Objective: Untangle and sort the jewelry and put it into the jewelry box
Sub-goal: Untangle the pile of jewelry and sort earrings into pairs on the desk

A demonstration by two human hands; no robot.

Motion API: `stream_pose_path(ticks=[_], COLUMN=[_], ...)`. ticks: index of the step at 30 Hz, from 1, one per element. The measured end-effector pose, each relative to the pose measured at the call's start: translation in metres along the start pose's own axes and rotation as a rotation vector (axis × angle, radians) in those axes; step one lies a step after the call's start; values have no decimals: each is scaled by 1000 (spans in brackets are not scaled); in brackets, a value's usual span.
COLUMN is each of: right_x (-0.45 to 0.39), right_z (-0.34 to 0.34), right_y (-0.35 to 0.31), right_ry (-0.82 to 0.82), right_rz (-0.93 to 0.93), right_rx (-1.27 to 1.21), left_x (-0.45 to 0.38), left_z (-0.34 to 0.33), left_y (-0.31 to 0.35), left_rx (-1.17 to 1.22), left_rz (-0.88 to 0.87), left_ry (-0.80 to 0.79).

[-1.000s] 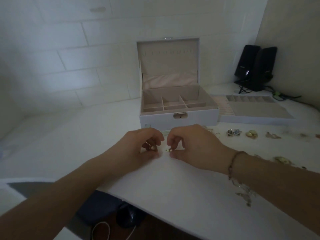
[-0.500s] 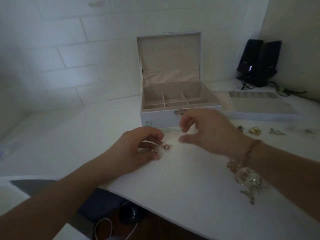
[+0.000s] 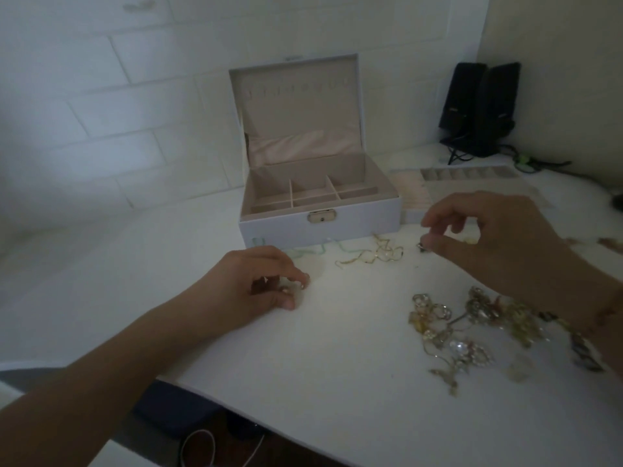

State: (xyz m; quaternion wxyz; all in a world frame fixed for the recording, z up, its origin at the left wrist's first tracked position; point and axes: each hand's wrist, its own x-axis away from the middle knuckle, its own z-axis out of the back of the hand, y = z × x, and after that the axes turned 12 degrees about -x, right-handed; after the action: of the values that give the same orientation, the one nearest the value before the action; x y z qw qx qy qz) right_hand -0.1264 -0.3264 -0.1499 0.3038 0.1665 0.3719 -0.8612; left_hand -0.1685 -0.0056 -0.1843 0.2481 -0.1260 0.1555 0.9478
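The head view shows, at the left, the left hand (image 3: 259, 284) resting on the white table (image 3: 337, 382), fingers curled around a small earring (image 3: 302, 286). Behind it stands the jewelry box (image 3: 320, 227), lid up, its compartments bare. In front of the box lie a green cord (image 3: 313, 251) and a thin gold chain (image 3: 374, 256). Further right, the right hand (image 3: 488, 241) hovers above the table, thumb and forefinger pinching a small dark piece (image 3: 421, 246). Below it sits a tangled heap of jewelry (image 3: 472, 328).
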Motion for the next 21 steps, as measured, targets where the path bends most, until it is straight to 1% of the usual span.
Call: stream_pose_path(ticks=[2, 7, 9, 12, 14, 16, 18, 21], right_x=[1, 3, 3, 6, 8, 9, 10, 8], right_z=[4, 20, 24, 18, 10, 5, 3, 8], right_y=[-2, -2, 1, 2, 2, 4, 7, 13], right_ry=[-78, -468, -567, -632, -656, -684, -700, -655], right_rz=[55, 146, 165, 159, 190, 213, 192, 149], right_rx=[6, 15, 3, -67, -50, -8, 32, 6], left_x=[-1, -1, -1, -3, -9, -18, -30, -50], left_z=[1, 3, 4, 7, 8, 8, 5, -7], left_y=[2, 2, 2, 4, 14, 30, 49, 70], left_rx=[0, -50, -64, -51, -35, -41, -30, -17], left_rz=[-15, -36, -40, -36, -40, -78, -130, -164], left_ry=[-8, 3, 16, 99, 180, 236, 242, 221])
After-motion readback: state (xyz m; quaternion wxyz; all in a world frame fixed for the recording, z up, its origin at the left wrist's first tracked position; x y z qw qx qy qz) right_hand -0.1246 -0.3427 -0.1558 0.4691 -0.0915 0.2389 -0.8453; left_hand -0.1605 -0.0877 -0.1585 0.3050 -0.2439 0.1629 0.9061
